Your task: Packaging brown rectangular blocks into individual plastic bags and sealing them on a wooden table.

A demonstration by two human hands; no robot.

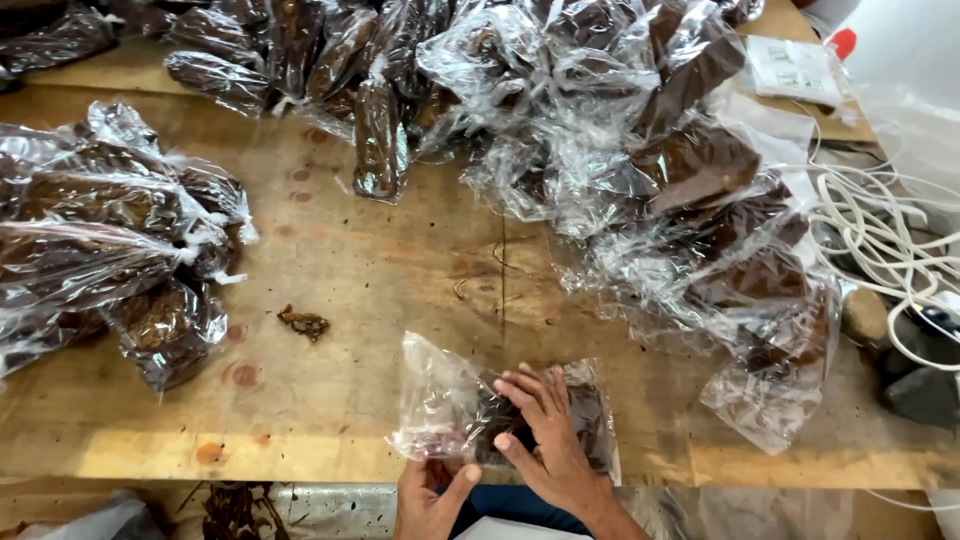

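Both hands, left (428,497) and right (545,430), on a clear bag (450,405) at the wooden table (380,290) edge.

We are seeing filled bags (100,230) lying heaped at the left of the desk (400,270), more bags (620,130) spreading across the top and right. A brown scrap (304,323) is sitting alone mid-desk, and white cord (880,240) is coiling at the right edge.

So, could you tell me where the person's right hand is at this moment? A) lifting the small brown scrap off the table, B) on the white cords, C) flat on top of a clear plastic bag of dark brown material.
C: the right hand lies flat on the clear bag, with the left hand at the bag's near edge.
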